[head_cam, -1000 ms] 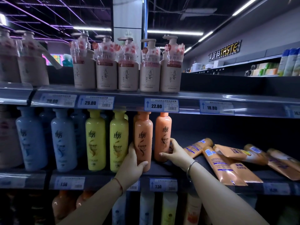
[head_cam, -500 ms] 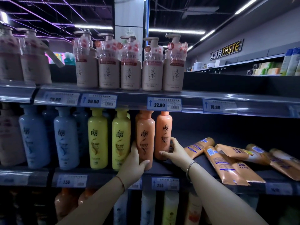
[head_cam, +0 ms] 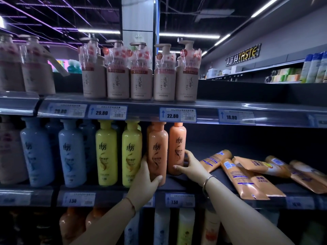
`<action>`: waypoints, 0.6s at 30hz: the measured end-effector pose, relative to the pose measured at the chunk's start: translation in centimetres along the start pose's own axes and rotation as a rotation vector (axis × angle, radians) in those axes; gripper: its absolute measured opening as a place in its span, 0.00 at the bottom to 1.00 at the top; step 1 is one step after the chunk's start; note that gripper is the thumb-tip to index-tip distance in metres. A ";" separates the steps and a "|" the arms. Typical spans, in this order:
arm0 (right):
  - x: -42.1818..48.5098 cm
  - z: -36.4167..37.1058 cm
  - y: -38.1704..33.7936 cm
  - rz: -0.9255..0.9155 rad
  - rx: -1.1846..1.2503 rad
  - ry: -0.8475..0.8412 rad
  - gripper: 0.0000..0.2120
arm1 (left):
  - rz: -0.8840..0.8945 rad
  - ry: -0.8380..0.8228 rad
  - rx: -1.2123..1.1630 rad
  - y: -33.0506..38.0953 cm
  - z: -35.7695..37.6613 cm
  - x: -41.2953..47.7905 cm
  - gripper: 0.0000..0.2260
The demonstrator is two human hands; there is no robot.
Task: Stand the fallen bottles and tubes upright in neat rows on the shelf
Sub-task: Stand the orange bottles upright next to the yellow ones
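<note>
Two orange bottles stand upright on the middle shelf [head_cam: 184, 183]. My left hand [head_cam: 144, 181] wraps the lower part of the front orange bottle [head_cam: 157, 149] near the shelf edge. My right hand [head_cam: 190, 165] holds the base of the second orange bottle [head_cam: 177, 145], which stands a little further back. To the right, several orange tubes [head_cam: 247, 175] lie flat and overlapping on the same shelf. Left of the orange bottles stand two yellow bottles [head_cam: 131, 152] and blue bottles [head_cam: 71, 152] in a row.
The top shelf [head_cam: 230, 103] carries a row of beige pump bottles [head_cam: 139, 76]. Price labels [head_cam: 177, 114] line the shelf edges. The lower shelf holds more bottles [head_cam: 185, 225]. Behind the tubes the middle shelf is dark and bare.
The view has shifted slightly. Both hands keep their hold on the orange bottles, which stay upright at nearly the same spots.
</note>
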State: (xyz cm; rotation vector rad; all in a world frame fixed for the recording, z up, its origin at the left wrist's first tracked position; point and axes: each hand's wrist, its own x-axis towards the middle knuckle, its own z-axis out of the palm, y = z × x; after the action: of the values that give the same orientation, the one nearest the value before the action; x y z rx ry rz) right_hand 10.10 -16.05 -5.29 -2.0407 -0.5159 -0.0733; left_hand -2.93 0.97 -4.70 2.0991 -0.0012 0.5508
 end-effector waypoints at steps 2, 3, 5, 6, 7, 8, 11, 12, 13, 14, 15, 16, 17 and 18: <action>-0.4 -0.4 -0.5 0.005 -0.020 0.015 0.32 | 0.041 -0.001 -0.035 0.0 -0.2 -0.8 0.38; -0.6 -0.7 -0.8 0.003 -0.030 0.021 0.30 | 0.062 0.004 -0.058 -0.2 -0.3 -1.1 0.39; -1.4 -1.2 -1.1 0.008 -0.055 0.049 0.27 | 0.108 0.027 -0.065 -0.8 -0.6 -1.8 0.40; -1.9 -1.4 -1.3 0.013 -0.062 0.075 0.26 | 0.130 0.045 -0.050 -1.0 -0.7 -2.2 0.39; -2.5 -1.6 -1.4 0.020 -0.064 0.108 0.26 | 0.157 0.067 -0.038 -1.1 -0.8 -2.5 0.38; -3.2 -1.9 -1.4 0.021 -0.058 0.140 0.24 | 0.199 0.091 -0.033 -0.9 -0.8 -2.8 0.37; -6.1 -2.8 -1.6 -0.016 0.011 0.216 0.16 | 0.340 0.105 -0.003 -0.2 -0.2 -3.1 0.32; -7.3 -3.2 -1.7 -0.030 0.015 0.242 0.14 | 0.371 0.079 0.001 0.0 0.2 -3.1 0.30; -8.5 -3.7 -1.8 -0.036 0.007 0.267 0.12 | 0.387 0.044 -0.004 0.3 0.7 -2.9 0.28; -9.7 -4.2 -1.8 -0.035 0.002 0.294 0.11 | 0.399 0.005 -0.013 0.6 1.3 -2.7 0.27; -10.8 -4.7 -1.7 -0.028 0.003 0.323 0.10 | 0.412 -0.036 -0.024 1.0 1.9 -2.3 0.25; -11.9 -5.3 -1.6 -0.020 0.002 0.353 0.11 | 0.430 -0.077 -0.035 1.4 2.6 -2.0 0.24; -13.0 -5.9 -1.2 -0.009 -0.008 0.387 0.11 | 0.449 -0.116 -0.043 1.9 3.4 -1.6 0.24; -14.0 -6.6 -0.8 0.004 -0.024 0.422 0.11 | 0.467 -0.157 -0.048 2.4 4.3 -1.2 0.23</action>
State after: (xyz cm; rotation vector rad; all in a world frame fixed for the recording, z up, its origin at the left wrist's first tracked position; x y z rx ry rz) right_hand -1.90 -25.85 -4.93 -1.9744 -0.2456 -0.4976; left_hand -2.91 -4.10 -5.26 2.0933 -0.6010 0.6485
